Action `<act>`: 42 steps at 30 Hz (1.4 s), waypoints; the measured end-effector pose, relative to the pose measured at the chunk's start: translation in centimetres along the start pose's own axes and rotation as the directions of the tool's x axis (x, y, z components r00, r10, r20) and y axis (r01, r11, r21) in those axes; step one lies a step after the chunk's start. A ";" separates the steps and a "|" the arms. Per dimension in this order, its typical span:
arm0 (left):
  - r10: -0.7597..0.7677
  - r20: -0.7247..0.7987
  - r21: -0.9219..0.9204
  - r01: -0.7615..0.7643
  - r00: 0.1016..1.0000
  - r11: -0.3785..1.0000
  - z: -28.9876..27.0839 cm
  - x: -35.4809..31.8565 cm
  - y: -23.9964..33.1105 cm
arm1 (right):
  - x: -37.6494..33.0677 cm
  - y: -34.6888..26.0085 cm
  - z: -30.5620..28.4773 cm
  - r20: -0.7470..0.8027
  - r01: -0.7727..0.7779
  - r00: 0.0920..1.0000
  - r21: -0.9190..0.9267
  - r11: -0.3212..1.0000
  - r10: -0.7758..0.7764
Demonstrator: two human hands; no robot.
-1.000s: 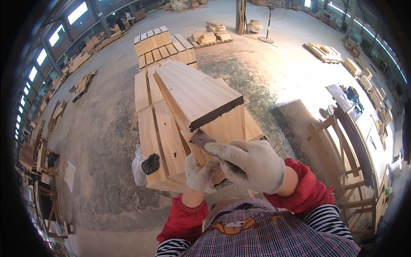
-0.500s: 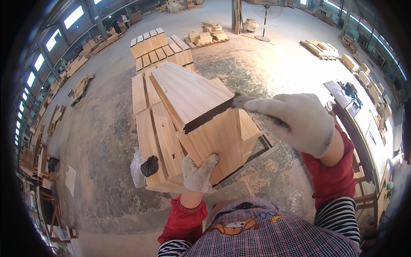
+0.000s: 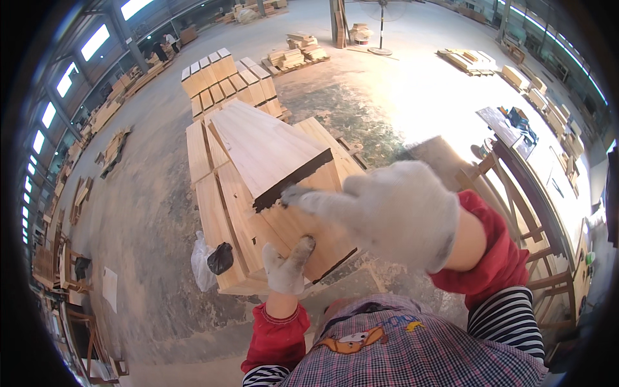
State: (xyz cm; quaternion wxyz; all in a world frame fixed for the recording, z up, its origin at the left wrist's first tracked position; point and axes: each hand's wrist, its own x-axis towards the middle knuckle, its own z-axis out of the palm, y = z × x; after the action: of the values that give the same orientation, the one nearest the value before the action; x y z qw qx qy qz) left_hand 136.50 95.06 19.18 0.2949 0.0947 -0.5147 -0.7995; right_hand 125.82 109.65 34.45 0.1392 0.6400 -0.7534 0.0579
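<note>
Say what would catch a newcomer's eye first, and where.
Probably the pale wooden piece in the centre, box-shaped, with a ragged dark strip along its near top edge. The gloved right hand reaches to that strip, while the gloved left hand touches the near end below.

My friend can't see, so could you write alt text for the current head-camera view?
A gloved right hand, blurred, is at the dark edge of a pale wooden box; the gloved left hand touches its front. Stacked wooden pieces stand beyond, on a workshop floor.
</note>
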 end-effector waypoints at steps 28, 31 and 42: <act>0.399 0.158 0.594 -0.410 0.903 0.692 -3.1 -0.7 -2.1 | -3.1 5.3 1.1 -0.051 -0.176 0.980 0.235 0.956 0.193; 0.296 0.065 0.454 -0.292 0.953 0.842 -2.7 -0.8 -1.9 | -3.6 5.4 1.2 -0.118 -0.111 0.981 0.292 0.950 0.151; 0.473 0.479 0.769 -0.613 0.740 0.181 -4.0 -1.0 -1.3 | -2.8 8.7 2.9 0.105 -0.066 0.994 0.846 0.530 -0.044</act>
State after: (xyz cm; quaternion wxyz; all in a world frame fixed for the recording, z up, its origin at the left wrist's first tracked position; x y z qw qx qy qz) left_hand 138.63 92.96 16.07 0.4250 -0.0055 -0.8729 -0.2395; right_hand 117.29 113.10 31.69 -0.2319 0.6247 -0.6413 0.3805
